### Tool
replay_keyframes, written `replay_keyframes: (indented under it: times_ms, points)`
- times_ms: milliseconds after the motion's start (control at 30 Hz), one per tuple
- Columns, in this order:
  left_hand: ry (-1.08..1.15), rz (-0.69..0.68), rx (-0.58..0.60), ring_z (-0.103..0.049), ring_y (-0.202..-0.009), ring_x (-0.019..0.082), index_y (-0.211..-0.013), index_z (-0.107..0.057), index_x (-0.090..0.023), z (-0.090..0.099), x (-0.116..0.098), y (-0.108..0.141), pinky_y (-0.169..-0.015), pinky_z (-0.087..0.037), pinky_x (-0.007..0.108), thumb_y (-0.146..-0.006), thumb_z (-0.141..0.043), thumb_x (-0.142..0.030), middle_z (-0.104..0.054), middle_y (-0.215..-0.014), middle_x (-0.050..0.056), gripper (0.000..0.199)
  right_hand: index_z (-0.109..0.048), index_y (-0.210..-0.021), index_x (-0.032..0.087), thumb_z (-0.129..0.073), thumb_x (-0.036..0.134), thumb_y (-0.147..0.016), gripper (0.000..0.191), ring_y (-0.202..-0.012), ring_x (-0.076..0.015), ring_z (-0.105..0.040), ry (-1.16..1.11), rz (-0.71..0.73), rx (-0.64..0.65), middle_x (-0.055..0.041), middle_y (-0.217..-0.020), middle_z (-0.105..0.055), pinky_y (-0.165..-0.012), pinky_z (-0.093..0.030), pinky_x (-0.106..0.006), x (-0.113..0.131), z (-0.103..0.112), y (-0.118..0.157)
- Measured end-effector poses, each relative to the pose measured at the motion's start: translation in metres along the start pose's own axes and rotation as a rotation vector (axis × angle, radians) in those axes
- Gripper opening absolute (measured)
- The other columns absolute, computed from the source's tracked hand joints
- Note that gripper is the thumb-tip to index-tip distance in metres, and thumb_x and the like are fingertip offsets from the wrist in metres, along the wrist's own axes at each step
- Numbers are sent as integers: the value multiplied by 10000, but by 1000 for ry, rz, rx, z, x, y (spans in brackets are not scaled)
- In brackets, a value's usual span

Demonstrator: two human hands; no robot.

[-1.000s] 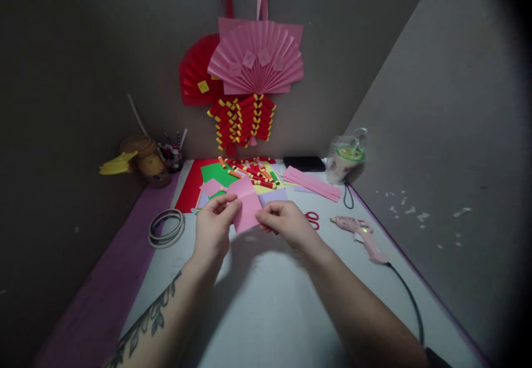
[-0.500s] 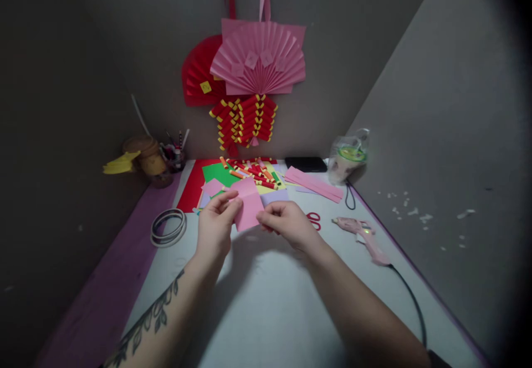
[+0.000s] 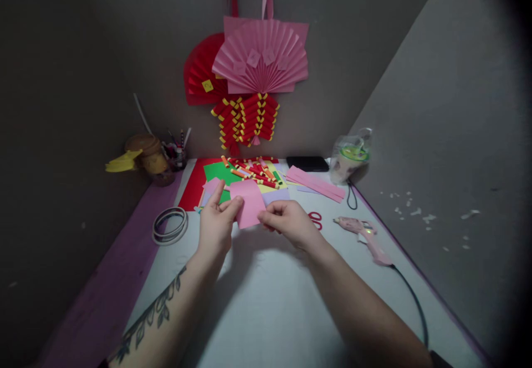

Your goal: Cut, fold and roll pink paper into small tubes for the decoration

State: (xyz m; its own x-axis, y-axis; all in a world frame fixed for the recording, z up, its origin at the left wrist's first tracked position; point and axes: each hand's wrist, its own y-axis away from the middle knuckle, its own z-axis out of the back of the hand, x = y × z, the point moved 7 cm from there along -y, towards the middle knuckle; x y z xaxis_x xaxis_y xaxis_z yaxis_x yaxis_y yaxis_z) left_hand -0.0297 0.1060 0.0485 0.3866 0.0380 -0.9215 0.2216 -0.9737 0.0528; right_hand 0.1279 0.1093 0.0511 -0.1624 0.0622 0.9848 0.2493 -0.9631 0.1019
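Nearest on my feed, two bare forearms reach in over the near edge of the bench [image 3: 266, 301]. My left hand [image 3: 216, 221] has its thumb over the left side of a pink card [image 3: 250, 204], the index finger stretched up clear of it; I can't see what the fingers behind are doing. My right hand [image 3: 286, 221] is closed, pinching the card's lower right corner between thumb and finger. So the card hangs between both hands, above the middle of the bench and well in from its edges. Out toward the left edge I have two rings [image 3: 168, 240], one lying on the other. Toward the right edge lies a pink glue gun [image 3: 368, 233], a small green light on its side, and just beyond my right hand I see red scissors [image 3: 315, 220]. Farther off, pink strips [image 3: 316, 184] overlap right of centre, and coloured rolls [image 3: 266, 183] lie heaped on paper sheets, the green sheet [image 3: 213, 171] among them. Along the far edge is a black phone [image 3: 307, 164], with a bagged cup [image 3: 351, 163] at the far right corner. Behind everything, a pink fan [image 3: 266, 63] hangs on the wall, partly covering a red fan [image 3: 203, 69].
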Motion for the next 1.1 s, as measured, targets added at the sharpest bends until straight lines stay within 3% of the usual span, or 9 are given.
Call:
replay_keyframes:
  times_ms: [433,900,1100]
  points:
    - [0,43,-10,-438,-457,53,-1480,-185,-82,0,2,0,-520,-363,186,-573,-829,-305,-542,-516,-90,1135,-596,-587,167,-696,408,-694,282,-458,-87,-460,11,2,-7,15,-514,-579,-471,-352,-221,0,1,1]
    - [-13,52,-7,-457,-468,58,-1479,-182,-65,-1,1,-1,-517,-370,190,-588,-817,-282,-573,-545,-68,1116,-597,-594,166,-700,420,-695,292,-466,-87,-470,6,14,-6,7,-530,-590,-451,-347,-212,0,0,-1]
    - [-29,42,-25,-446,-455,54,-1476,-207,-81,2,3,-2,-515,-365,189,-565,-825,-312,-566,-535,-75,1126,-604,-617,169,-664,516,-722,367,-465,-96,-500,-48,-13,2,-12,-565,-634,-447,-349,-216,-7,1,-3]
